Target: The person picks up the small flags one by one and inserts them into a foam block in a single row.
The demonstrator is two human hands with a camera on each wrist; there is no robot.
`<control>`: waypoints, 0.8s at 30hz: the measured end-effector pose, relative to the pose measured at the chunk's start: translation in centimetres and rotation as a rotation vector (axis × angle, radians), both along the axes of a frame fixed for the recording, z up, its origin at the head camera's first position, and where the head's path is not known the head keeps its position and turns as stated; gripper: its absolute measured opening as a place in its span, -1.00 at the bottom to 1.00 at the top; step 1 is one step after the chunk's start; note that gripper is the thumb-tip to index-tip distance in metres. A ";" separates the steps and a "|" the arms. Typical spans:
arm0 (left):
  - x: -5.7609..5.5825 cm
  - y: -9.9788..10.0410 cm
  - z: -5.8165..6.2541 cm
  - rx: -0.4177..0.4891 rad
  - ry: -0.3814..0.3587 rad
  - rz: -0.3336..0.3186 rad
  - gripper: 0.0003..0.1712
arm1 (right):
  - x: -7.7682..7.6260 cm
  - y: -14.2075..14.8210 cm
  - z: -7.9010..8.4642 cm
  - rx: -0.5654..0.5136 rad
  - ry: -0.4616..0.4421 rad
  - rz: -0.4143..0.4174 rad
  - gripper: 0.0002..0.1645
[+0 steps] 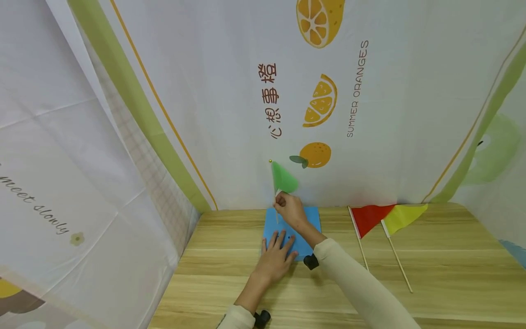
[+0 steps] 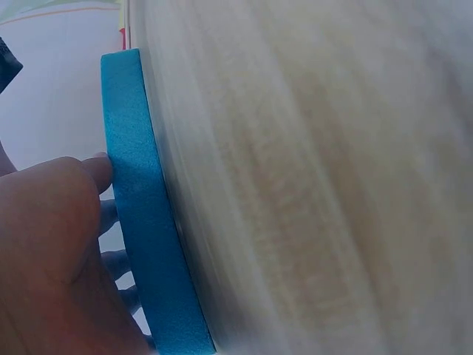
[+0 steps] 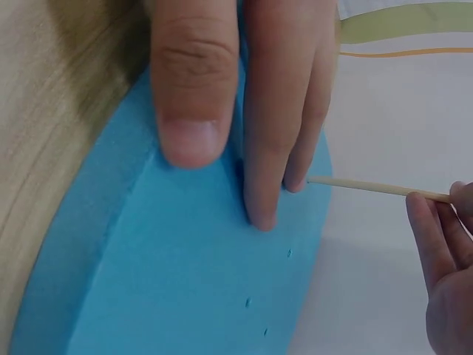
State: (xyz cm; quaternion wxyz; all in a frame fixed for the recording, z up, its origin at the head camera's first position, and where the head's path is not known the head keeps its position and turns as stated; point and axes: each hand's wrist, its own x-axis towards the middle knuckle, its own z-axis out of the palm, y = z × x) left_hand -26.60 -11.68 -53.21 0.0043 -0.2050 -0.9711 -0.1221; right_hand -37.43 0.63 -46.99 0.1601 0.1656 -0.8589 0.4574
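Note:
On the table is a thick blue foam block (image 1: 313, 220), with several small holes in its top in the right wrist view. My left hand (image 1: 272, 262) lies flat on its near part, fingers spread and pressing down. My right hand (image 1: 291, 210) pinches the thin wooden stick (image 3: 362, 185) of a green triangular flag (image 1: 284, 179) over the far part of the block. The stick points down, its lower tip right at the foam surface, close to the left fingertips. A small gold ball (image 1: 270, 161) shows by the flag's top corner.
Right of the block, a red flag (image 1: 371, 219) and a yellow flag (image 1: 404, 218) on sticks lie on the wooden table (image 1: 222, 256). A white cloth (image 1: 230, 114) printed with oranges hangs behind the table's back edge. Another printed cloth (image 1: 61, 137) hangs at the left.

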 end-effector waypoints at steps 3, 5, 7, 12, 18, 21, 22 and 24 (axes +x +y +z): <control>-0.1 0.0 -0.1 0.004 0.006 -0.003 -0.33 | 0.0 0.0 0.0 -0.010 0.005 -0.002 -0.94; -0.2 0.1 -0.1 0.008 0.008 -0.004 -0.33 | 0.1 0.0 0.0 -0.011 0.006 -0.004 -0.94; -0.1 0.1 -0.1 0.014 0.018 -0.010 -0.33 | 0.1 0.0 0.1 -0.005 0.006 -0.004 -0.94; 0.1 0.2 0.1 0.005 0.027 -0.016 -0.34 | 0.1 0.7 0.2 0.010 0.009 -0.005 -0.89; -0.1 0.1 0.1 -0.004 0.016 -0.007 -0.33 | 0.0 1.7 0.6 0.003 0.003 0.010 -0.90; -0.2 0.2 0.1 -0.004 0.009 -0.006 -0.32 | 0.1 2.1 1.0 -0.002 -0.015 0.027 -0.92; -0.3 0.2 0.1 -0.002 0.008 -0.006 -0.32 | 0.1 2.3 1.1 -0.003 -0.020 0.036 -0.93; -0.3 0.2 0.1 -0.001 0.001 -0.003 -0.32 | 0.3 2.7 1.3 -0.004 -0.023 0.042 -0.93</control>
